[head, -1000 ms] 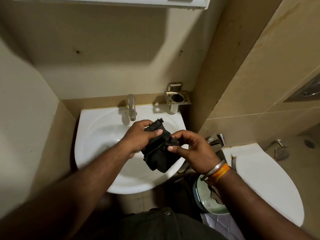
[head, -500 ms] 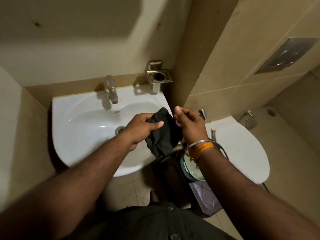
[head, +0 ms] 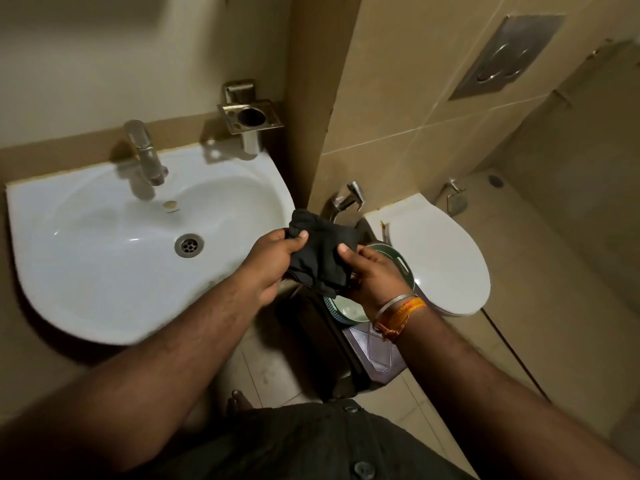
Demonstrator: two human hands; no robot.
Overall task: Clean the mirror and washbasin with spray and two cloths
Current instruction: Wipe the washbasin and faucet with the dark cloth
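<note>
Both hands pinch one dark cloth (head: 320, 252) just off the right rim of the white washbasin (head: 104, 271) — left hand (head: 273, 258) gripping its upper corner, right hand (head: 372, 275) its lower fold. Risk: a slack pinch could drop it into the green bucket (head: 398, 263) below — mirror and spray are out of view

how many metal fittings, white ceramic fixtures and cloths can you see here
Metal fittings: 5 (basin tap, tumbler holder, drain, wall tap, flush plate)
White fixtures: 2 (washbasin, toilet)
Cloths: 1 (dark cloth, held in both hands)
Total: 8
</note>
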